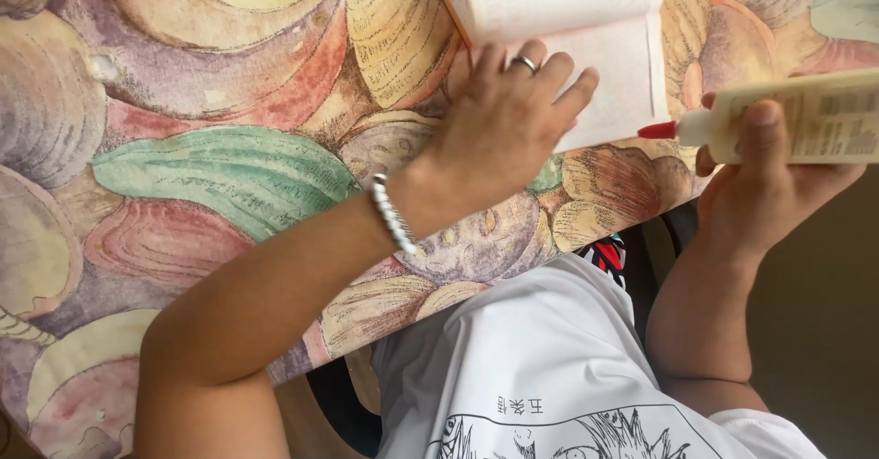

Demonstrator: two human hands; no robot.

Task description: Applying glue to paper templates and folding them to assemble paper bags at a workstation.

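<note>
My left hand (508,120), with a ring and a beaded bracelet, lies flat with fingers spread on an open white notebook (586,38) at the table's edge, pressing the lower page. My right hand (765,184) grips a pale glue bottle (806,116) held sideways, its red tip (657,130) pointing left at the edge of the notebook page, just right of my left fingers.
The table is covered by a cloth (211,166) printed with large shells in green, red, purple and yellow. My white printed shirt (549,367) fills the lower middle. A dark chair edge (659,239) shows beside my right arm.
</note>
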